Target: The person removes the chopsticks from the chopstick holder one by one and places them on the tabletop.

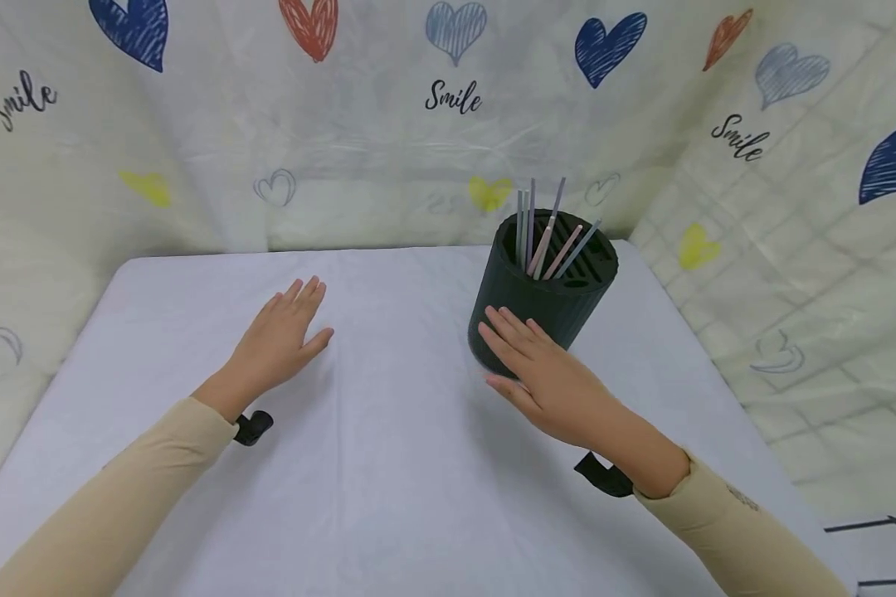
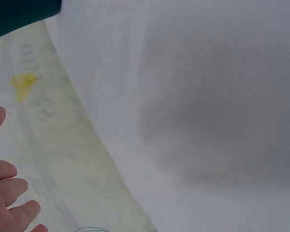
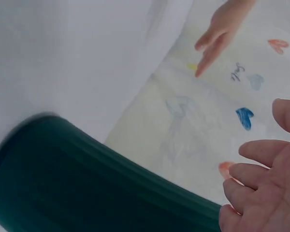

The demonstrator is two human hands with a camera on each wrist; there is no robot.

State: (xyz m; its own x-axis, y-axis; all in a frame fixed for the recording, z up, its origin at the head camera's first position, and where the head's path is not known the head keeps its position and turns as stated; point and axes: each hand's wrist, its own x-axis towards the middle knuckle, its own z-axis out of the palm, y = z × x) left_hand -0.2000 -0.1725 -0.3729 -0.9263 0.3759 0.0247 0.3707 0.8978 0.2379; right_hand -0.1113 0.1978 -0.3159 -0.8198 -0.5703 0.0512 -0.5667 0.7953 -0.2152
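My left hand (image 1: 278, 338) is held over the left half of the white-covered table with its fingers straight and nothing in it. Farther right, my right hand (image 1: 541, 373) reaches forward, fingers extended, overlapping the lower front of a dark green cylindrical holder (image 1: 545, 307) in the head view. Several thin pastel sticks (image 1: 543, 240), purple, pink and pale blue, stand and lean in the slots of its top. In the right wrist view the holder's ribbed side (image 3: 96, 179) lies beside the right hand's fingers (image 3: 251, 174). Left fingertips (image 2: 19, 186) show at the edge of the left wrist view.
A white cloth (image 1: 388, 464) covers the table. Behind it and along the right hangs a pale curtain (image 1: 388, 149) printed with hearts and the word Smile. A black strap (image 1: 254, 427) sits at the left wrist, another black strap (image 1: 605, 477) at the right.
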